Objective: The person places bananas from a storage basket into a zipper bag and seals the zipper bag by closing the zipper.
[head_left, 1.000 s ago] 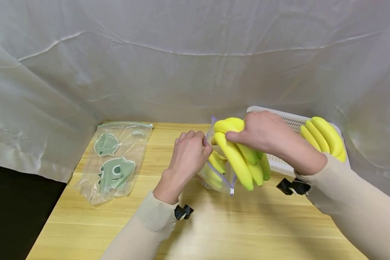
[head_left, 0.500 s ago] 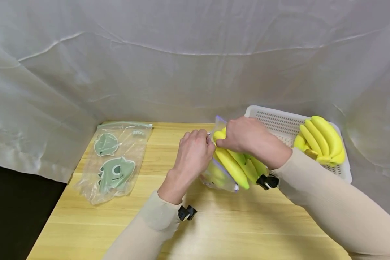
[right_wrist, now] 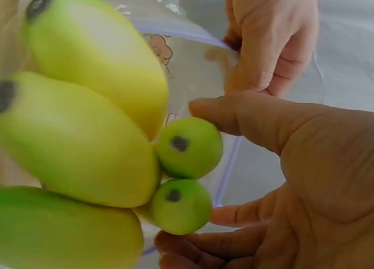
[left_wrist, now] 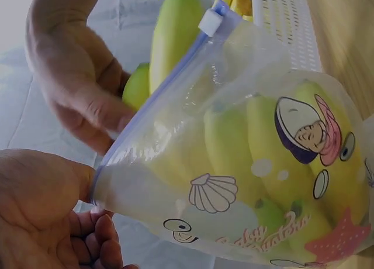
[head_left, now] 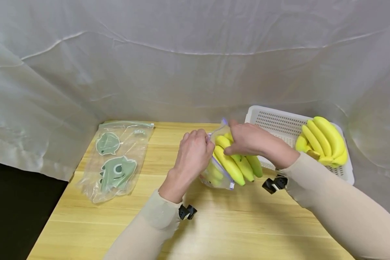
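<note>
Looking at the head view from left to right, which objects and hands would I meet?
Flat bag with green prints, left hand, purple-edged bag, right hand, bananas in the white basket.

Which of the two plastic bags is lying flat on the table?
The bag with green cartoon prints; the purple-edged bag bulges, gripped by the left hand.
</note>
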Tool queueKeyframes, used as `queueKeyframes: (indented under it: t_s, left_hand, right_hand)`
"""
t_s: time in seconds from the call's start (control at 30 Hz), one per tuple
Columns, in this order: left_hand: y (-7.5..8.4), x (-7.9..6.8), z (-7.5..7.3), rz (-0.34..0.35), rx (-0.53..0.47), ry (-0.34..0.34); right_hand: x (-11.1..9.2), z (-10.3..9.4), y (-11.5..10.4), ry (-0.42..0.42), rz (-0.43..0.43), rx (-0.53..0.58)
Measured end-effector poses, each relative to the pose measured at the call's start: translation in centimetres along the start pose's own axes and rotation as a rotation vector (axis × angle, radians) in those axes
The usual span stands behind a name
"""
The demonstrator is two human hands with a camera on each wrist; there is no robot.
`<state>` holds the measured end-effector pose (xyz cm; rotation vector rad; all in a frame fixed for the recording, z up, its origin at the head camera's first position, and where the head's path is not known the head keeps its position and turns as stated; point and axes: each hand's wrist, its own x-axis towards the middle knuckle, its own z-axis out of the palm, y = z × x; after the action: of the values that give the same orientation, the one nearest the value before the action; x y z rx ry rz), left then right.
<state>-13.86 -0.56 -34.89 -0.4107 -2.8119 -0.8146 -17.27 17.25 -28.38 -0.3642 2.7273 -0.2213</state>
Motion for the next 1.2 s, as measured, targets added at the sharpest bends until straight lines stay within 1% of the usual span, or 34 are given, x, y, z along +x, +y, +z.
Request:
queueKeyframes:
  t_s: [0.07,0.1,0.17,0.23,0.33,0.4,0.43,0.53,0.6,0.7,0.77,0.8,0.87,0.93,1.0,1.1,1.17,1.2]
  left_hand:
    - [0.1,0.0,0.0,-0.009,-0.009,-0.01]
    - [0.1,0.0,0.0,-0.007,-0.008,-0.017]
    - [0.2,0.0,0.1,0.007,-0.011,-0.031]
    - [0.4,0.0,0.1,0.013,-0.013,-0.04]
    - [0.4,0.0,0.0,-0.001,-0.017,-0.026]
    - [0.1,0.0,0.0,-0.034,-0.025,-0.011]
    - [0.0,0.1,0.0,-0.052,-0.03,-0.006]
    - [-0.5,0.2,0.0,-0.116,-0.053,-0.011]
    - [-0.8,0.3,-0.1,-0.154,-0.067,-0.012]
    - [-1.2,0.3,-0.3,-0.189,-0.085,-0.008]
    - [-1.2,0.3,-0.4,-0.195,-0.086,-0.003]
    - [-1.2,0.3,-0.4,-0.196,-0.086,-0.003]
    - [-1.2,0.3,-0.4,-0.199,-0.085,-0.008]
    - [-1.2,0.3,-0.4,-0.202,-0.083,-0.012]
    - [-1.2,0.3,-0.4,-0.203,-0.084,-0.013]
    - [-1.2,0.2,-0.5,-0.206,-0.085,-0.017]
    - [-1.2,0.2,-0.6,-0.207,-0.086,-0.024]
    - [-1.2,0.2,-0.6,-0.206,-0.085,-0.026]
  right_hand:
    - [-0.2,0.2,0.2,0.021,0.004,0.016]
    - [-0.2,0.3,0.2,0.052,0.017,0.021]
    - [-0.1,0.6,0.1,0.138,0.057,0.041]
    - [0.2,1.2,-0.1,0.259,0.075,0.051]
    - [0.9,2.5,-0.7,0.425,0.049,0.024]
    - [1.3,3.6,-0.9,0.49,0.006,0.013]
    - [1.4,4.0,-0.9,0.499,-0.018,0.025]
    - [1.2,4.6,-0.7,0.471,-0.072,0.111]
    - [0.7,4.5,-0.3,0.457,-0.085,0.165]
    - [-0.5,4.2,0.8,0.48,-0.048,0.206]
    - [-1.4,4.1,1.8,0.497,0.003,0.2]
    - [-1.8,4.1,2.4,0.489,0.031,0.195]
    - [-2.5,4.2,3.4,0.436,0.081,0.177]
    - [-2.9,4.5,4.3,0.337,0.109,0.16]
    - [-3.0,5.1,4.8,0.219,0.104,0.153]
    - [-2.6,6.2,5.4,0.076,0.049,0.164]
    - [-2.3,6.6,5.5,0.068,0.014,0.189]
    - [-2.2,6.7,5.4,0.094,0.009,0.201]
